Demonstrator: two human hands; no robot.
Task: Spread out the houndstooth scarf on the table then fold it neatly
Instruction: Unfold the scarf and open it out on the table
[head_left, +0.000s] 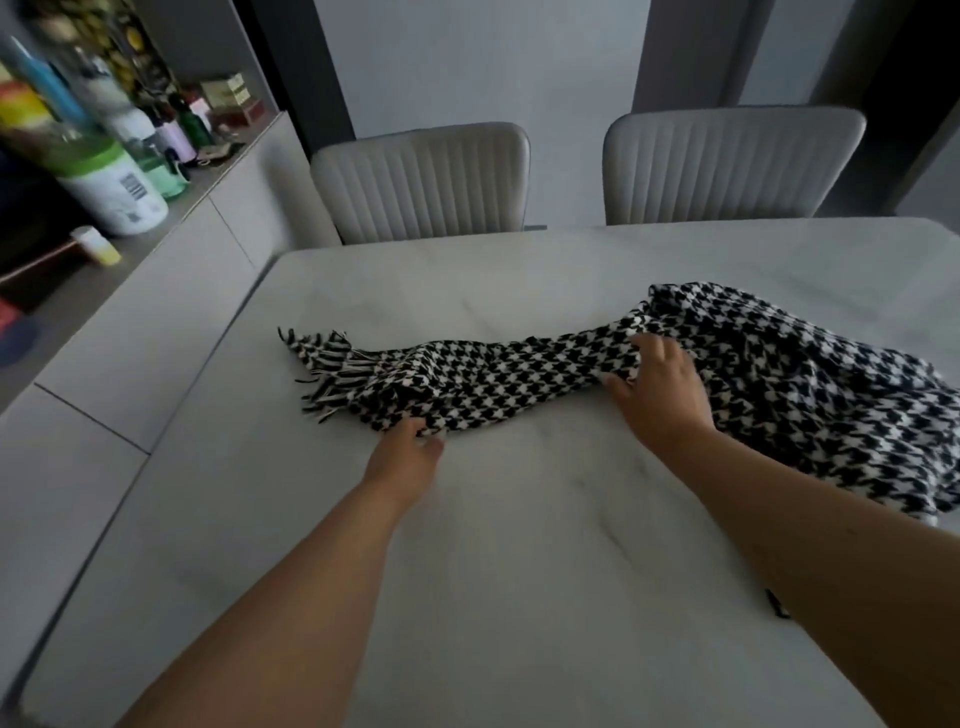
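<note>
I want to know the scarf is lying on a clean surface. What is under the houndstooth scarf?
The houndstooth scarf lies bunched on the pale marble-look table, fringe to the left. The left hand grips its near edge; the right hand grips its middle. Anything beneath the bunched cloth is covered.

Black-and-white houndstooth scarf (571, 374) with striped fringe at centre; pale grey marbled worktop (519, 571); light grey ribbed chairs (421, 182) above; white tub (117, 192) with green band, upper left.
</note>
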